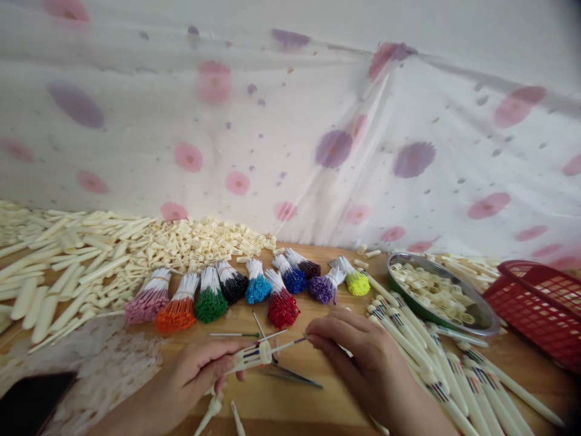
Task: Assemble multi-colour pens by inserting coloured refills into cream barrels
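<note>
My left hand (204, 370) is closed round a cream slotted pen barrel part (252, 357) with dark coloured strips in its slots. A thin white pen refill (288, 345) with a purplish end reaches from the barrel's open end toward my right hand (363, 354). The fingertips of that hand pinch the refill's coloured end. Loose refills, one with a green end (233, 334), lie on the table just beyond the barrel. Under it rests a dark, slim pointed tool (297, 378), partly hidden. Two cream tapered pen parts (237, 419) lie below my left hand.
Bundles of refills, including red (282, 306) and orange (178, 309), fan across the table (313, 418). Cream parts (91, 254) pile up at left. At right are assembled pens (454, 381), a bowl (488, 321) of parts and a red basket (535, 303). A black phone-like slab (36, 399) lies front left.
</note>
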`<action>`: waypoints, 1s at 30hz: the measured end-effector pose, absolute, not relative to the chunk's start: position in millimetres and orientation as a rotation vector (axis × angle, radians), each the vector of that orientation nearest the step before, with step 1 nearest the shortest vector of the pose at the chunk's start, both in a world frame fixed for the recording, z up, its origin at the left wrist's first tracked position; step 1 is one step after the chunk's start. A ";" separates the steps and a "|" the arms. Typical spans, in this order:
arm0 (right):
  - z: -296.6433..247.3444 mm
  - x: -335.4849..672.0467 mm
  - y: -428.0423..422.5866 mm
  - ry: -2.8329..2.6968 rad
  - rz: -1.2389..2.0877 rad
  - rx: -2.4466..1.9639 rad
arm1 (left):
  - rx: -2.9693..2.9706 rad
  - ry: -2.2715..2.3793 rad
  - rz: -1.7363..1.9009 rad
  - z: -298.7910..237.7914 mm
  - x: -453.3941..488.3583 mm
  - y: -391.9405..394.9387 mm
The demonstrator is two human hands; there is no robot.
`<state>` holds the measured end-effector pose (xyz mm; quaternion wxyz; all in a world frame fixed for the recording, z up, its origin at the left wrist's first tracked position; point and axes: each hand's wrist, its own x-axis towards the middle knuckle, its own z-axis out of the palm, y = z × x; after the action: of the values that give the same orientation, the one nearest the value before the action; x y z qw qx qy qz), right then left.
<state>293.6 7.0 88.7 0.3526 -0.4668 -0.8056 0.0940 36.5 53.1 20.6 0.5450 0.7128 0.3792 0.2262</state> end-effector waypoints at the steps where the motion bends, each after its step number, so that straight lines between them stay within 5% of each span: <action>1: 88.3 293.1 6.5 -2.083 0.250 -1.203 | 1.688 0.906 0.535 19.3 36.1 52.9; 10: 77.6 276.0 4.1 -1.999 0.529 -1.217 | 1.818 0.924 0.560 28.0 38.3 51.5; 17: 52.3 249.8 13.2 -1.149 1.601 -1.157 | 2.022 0.944 0.517 28.7 40.7 50.3; 30: 55.6 253.9 12.6 -1.143 1.629 -1.177 | 2.011 1.000 0.687 23.0 41.2 50.5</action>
<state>253.9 12.6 55.6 0.4030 -0.4658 -0.4523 0.6450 41.2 50.5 23.0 0.3861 0.7898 0.3928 0.2699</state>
